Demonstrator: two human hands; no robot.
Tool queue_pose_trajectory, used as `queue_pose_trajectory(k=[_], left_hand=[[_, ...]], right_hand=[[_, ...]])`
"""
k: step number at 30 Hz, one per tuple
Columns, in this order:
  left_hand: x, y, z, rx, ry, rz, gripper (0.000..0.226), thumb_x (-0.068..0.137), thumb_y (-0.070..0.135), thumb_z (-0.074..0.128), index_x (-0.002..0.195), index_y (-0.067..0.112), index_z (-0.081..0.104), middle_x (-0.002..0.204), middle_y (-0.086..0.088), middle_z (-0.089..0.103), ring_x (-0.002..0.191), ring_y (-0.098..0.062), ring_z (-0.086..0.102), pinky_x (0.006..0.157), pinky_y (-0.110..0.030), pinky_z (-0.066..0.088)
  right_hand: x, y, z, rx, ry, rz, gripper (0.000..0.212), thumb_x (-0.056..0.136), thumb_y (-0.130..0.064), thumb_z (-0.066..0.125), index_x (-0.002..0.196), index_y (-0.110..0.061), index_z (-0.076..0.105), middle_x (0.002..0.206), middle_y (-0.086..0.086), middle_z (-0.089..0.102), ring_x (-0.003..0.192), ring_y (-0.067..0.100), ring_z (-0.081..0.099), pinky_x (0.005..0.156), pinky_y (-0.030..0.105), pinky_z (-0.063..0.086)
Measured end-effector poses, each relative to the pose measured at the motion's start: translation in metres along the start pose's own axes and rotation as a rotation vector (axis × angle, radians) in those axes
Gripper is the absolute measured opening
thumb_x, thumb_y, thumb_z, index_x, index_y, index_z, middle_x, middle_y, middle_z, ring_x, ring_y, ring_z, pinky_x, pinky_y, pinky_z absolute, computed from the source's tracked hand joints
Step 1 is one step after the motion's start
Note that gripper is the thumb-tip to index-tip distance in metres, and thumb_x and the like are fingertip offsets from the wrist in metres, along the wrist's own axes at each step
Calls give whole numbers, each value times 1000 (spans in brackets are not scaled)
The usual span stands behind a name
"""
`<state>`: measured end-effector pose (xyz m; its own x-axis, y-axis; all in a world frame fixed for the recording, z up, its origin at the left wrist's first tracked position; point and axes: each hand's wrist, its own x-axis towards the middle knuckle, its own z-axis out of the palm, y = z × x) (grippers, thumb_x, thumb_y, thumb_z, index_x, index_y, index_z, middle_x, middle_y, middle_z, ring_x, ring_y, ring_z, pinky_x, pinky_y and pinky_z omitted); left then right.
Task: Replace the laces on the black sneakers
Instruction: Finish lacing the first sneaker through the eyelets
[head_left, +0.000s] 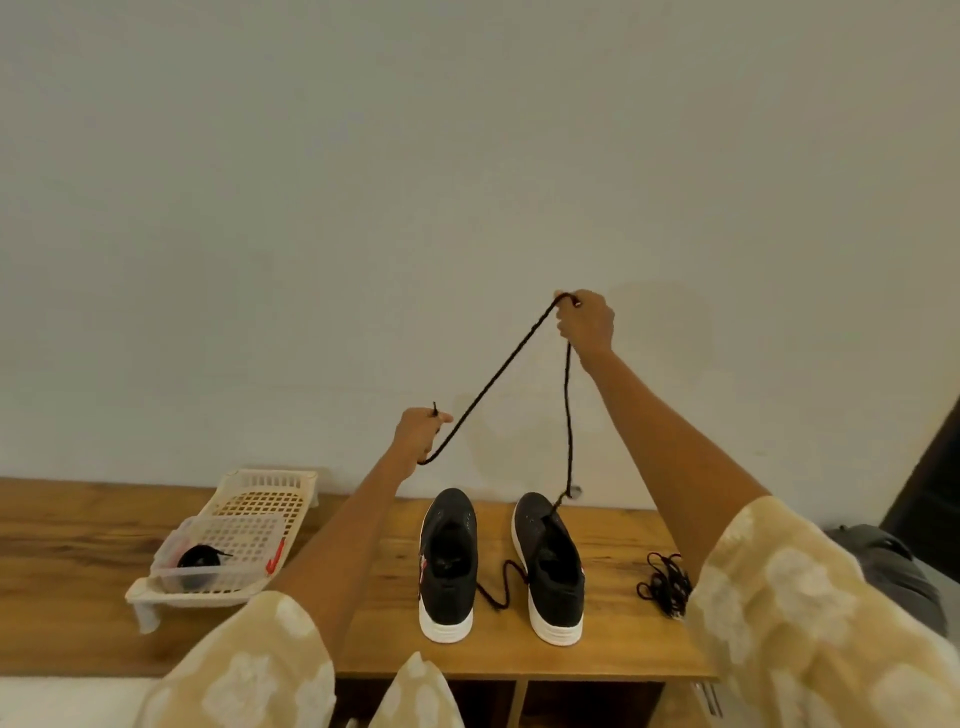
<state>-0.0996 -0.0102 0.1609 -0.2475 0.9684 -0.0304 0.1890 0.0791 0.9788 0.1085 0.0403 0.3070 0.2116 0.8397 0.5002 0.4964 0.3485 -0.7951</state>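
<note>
Patterned yellow sleeves (810, 613) frame the lower edge of the view, with both bare forearms extended over the wooden table (613, 639). Two black sneakers stand side by side on the table, heels toward the camera: the left sneaker (447, 561) and the right sneaker (553, 566). The right hand (586, 322) is raised high against the wall, fingers pinched closed on a black lace (498, 371). From this hand one run of lace drops to the right sneaker's front eyelets; the other slopes down to the left hand (418, 434), which is closed on it near the tip. A lace end loops on the table between the sneakers. A loose lace bundle (665, 577) lies right of the right sneaker. A white basket (249, 499) sits at left.
</note>
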Motion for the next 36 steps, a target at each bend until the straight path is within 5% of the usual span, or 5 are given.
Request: queue_pose_trajectory(k=[9, 14, 20, 27, 36], left_hand=[[-17, -24, 35, 269, -193, 59, 25, 98, 17, 47, 107, 5, 67, 69, 0, 52, 49, -11, 40, 41, -15, 33], [-18, -41, 46, 194, -278, 29, 24, 96, 13, 51, 104, -1, 68, 83, -8, 65, 63, -9, 58, 68, -24, 54], [-22, -68, 58, 78, -328, -51, 21, 95, 18, 54, 106, 5, 67, 103, -10, 72, 78, -4, 64, 80, -19, 51], [-17, -102, 76, -24, -231, -56, 18, 90, 24, 63, 101, 10, 70, 83, 5, 66, 80, -4, 61, 58, -9, 47], [8, -136, 82, 13, -198, -14, 32, 88, 30, 65, 116, 14, 65, 107, 0, 66, 96, -7, 58, 79, -16, 44]], right_hand=[[-43, 40, 16, -296, -183, 176, 58, 102, -46, 23, 95, -3, 63, 90, 14, 63, 81, 29, 58, 66, 31, 38], [-80, 107, 33, -580, -346, 103, 26, 100, -12, 35, 112, 1, 54, 108, 20, 61, 94, 35, 60, 71, 34, 43], [-128, 158, 52, -989, -891, 59, 35, 91, -10, 47, 125, -6, 54, 125, 16, 52, 112, 32, 51, 89, 38, 48], [-179, 152, 73, 144, -855, 306, 32, 93, 0, 46, 116, -21, 53, 104, -4, 60, 91, 4, 60, 76, 13, 52], [-186, 200, 99, 202, -479, 596, 26, 101, -26, 39, 106, -14, 62, 76, 16, 56, 67, 13, 51, 59, 20, 42]])
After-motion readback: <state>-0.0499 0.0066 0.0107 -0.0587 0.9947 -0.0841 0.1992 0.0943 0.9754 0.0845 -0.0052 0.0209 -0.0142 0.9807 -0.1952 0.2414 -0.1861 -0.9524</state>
